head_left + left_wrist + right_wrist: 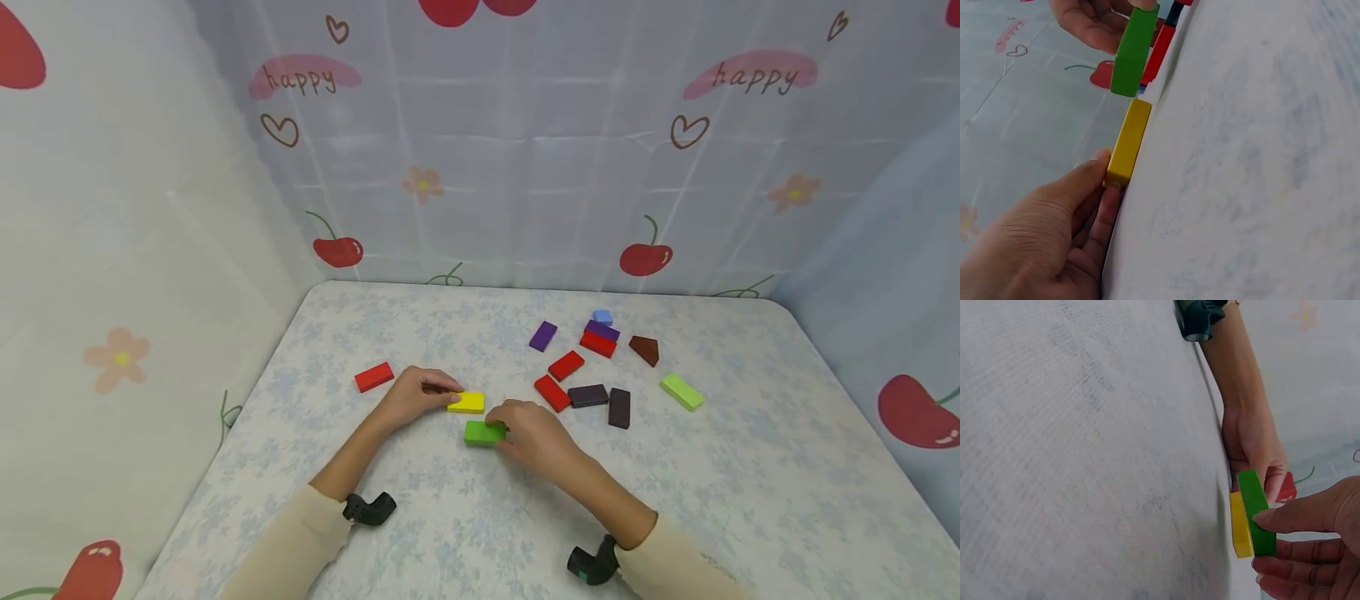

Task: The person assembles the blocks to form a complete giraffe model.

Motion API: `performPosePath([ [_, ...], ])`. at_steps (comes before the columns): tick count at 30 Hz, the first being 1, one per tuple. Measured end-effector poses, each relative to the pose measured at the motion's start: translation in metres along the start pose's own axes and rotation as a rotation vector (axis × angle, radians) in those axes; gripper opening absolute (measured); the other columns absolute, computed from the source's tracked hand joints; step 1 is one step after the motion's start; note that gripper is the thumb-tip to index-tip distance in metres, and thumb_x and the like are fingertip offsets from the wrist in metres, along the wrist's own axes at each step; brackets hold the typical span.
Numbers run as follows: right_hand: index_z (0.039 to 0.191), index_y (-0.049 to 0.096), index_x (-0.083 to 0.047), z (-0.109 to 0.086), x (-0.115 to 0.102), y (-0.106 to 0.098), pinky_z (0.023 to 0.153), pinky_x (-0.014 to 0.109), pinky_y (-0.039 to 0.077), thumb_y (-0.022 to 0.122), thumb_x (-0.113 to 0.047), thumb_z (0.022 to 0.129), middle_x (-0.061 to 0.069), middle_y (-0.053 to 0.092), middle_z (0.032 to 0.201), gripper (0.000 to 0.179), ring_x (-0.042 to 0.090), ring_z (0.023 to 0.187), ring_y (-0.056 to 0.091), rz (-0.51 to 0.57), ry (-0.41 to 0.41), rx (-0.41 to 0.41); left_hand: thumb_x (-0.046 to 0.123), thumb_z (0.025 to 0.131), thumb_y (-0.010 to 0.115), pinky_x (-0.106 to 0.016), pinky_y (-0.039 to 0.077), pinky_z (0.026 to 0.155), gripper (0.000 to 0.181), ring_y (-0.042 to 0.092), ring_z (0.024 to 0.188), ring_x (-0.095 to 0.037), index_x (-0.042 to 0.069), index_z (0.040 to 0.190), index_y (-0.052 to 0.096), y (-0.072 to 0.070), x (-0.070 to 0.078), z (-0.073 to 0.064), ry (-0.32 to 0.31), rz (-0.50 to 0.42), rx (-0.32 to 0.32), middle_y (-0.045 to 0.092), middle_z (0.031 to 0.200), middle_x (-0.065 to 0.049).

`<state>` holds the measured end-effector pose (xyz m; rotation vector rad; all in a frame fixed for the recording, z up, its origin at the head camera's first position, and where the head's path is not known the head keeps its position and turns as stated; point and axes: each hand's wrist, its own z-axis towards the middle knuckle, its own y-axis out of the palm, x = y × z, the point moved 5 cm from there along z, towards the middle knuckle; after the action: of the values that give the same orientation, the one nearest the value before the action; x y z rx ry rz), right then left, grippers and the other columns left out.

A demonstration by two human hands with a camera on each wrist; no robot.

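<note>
My left hand (417,393) pinches the left end of a flat yellow block (468,403) on the table, thumb on the near side. My right hand (536,435) grips the right end of a green block (483,433) between thumb and fingers. In the head view the green block appears just nearer to me than the yellow one. It is held above the tabletop in the left wrist view, past the far end of the yellow block (1129,144). From the right wrist, the green block (1256,512) overlaps part of the yellow block (1240,528).
Left of my left hand lies a red block (373,377). Beyond my right hand are red blocks (552,392), dark blocks (588,396), purple blocks (543,336), a small blue block (603,317), a brown angled block (645,350) and a light green block (682,392). A printed curtain (510,217) hangs behind the table.
</note>
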<state>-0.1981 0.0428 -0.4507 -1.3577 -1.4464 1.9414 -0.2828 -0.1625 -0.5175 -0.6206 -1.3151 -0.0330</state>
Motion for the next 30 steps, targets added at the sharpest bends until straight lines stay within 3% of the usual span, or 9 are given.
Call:
performPosePath([
  [6, 0.11, 0.077, -0.009, 0.007, -0.004, 0.014, 0.083, 0.034, 0.056, 0.084, -0.007, 0.084, 0.002, 0.072, 0.103, 0.028, 0.014, 0.091, 0.065, -0.055, -0.004, -0.011, 0.015, 0.089, 0.08, -0.027, 0.057, 0.074, 0.014, 0.071, 0.091, -0.02, 0.017, 0.103, 0.082, 0.004, -0.003, 0.001, 0.042, -0.016, -0.013, 0.076, 0.103, -0.001],
  [13, 0.108, 0.075, -0.008, 0.012, -0.01, 0.019, 0.077, 0.03, 0.056, 0.082, -0.007, 0.085, 0.005, 0.063, 0.099, 0.024, 0.016, 0.086, 0.064, -0.16, -0.053, 0.051, 0.008, 0.09, 0.078, -0.025, 0.057, 0.075, 0.017, 0.071, 0.096, -0.027, 0.009, 0.106, 0.081, 0.005, -0.004, 0.001, 0.031, -0.013, -0.024, 0.075, 0.108, -0.007],
  [20, 0.098, 0.072, -0.009, 0.015, -0.013, 0.018, 0.064, 0.024, 0.05, 0.084, -0.01, 0.084, 0.001, 0.057, 0.083, 0.018, 0.011, 0.066, 0.053, -0.197, -0.015, 0.047, 0.001, 0.09, 0.076, -0.022, 0.056, 0.076, 0.016, 0.07, 0.094, -0.026, 0.001, 0.105, 0.079, 0.002, 0.023, -0.005, 0.033, -0.017, -0.031, 0.075, 0.106, -0.011],
  [27, 0.104, 0.073, -0.01, 0.023, -0.015, 0.02, 0.071, 0.03, 0.054, 0.083, -0.012, 0.085, 0.0, 0.067, 0.086, 0.021, 0.014, 0.075, 0.061, -0.202, 0.025, 0.022, 0.004, 0.09, 0.077, -0.024, 0.056, 0.076, 0.017, 0.071, 0.095, -0.025, 0.005, 0.106, 0.08, 0.004, -0.003, 0.002, 0.042, 0.007, -0.04, 0.075, 0.107, -0.01],
  [30, 0.105, 0.073, -0.01, 0.025, -0.016, 0.021, 0.075, 0.033, 0.056, 0.083, -0.012, 0.085, 0.003, 0.071, 0.093, 0.022, 0.016, 0.082, 0.065, -0.201, 0.036, 0.02, 0.007, 0.089, 0.079, -0.024, 0.056, 0.076, 0.017, 0.071, 0.096, -0.024, 0.009, 0.106, 0.081, 0.004, -0.006, 0.003, 0.054, -0.004, -0.037, 0.075, 0.107, -0.007],
])
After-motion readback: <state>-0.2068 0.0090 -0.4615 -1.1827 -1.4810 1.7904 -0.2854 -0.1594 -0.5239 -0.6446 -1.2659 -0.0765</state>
